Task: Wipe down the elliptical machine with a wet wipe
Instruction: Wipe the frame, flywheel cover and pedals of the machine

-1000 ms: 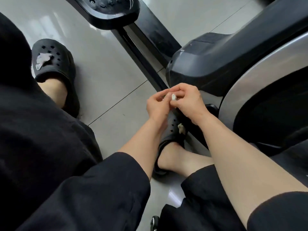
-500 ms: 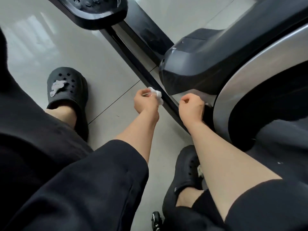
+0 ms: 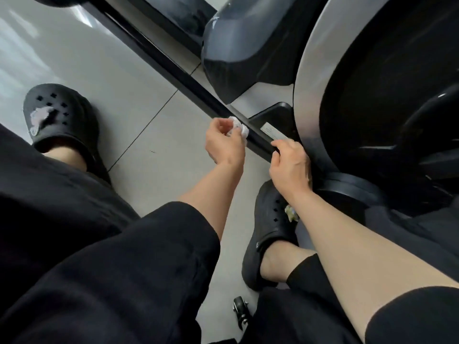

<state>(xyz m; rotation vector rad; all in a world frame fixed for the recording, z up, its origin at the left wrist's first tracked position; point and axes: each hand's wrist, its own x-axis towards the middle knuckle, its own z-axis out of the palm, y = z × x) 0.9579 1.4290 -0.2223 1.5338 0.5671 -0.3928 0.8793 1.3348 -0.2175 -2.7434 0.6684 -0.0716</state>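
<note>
Head view: a black clog stands on the grey tile floor. The left hand pinches a bunched wet wipe against the elliptical machine's black base rail. Just right, the right hand curls its fingers over that rail.

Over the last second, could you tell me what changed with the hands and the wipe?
The hands, pinched together over the wipe, have parted. The left hand now holds the balled wet wipe alone and has brought it to the black base rail. The right hand let go and moved to grip the rail near the label. The elliptical machine itself has not moved.
</note>
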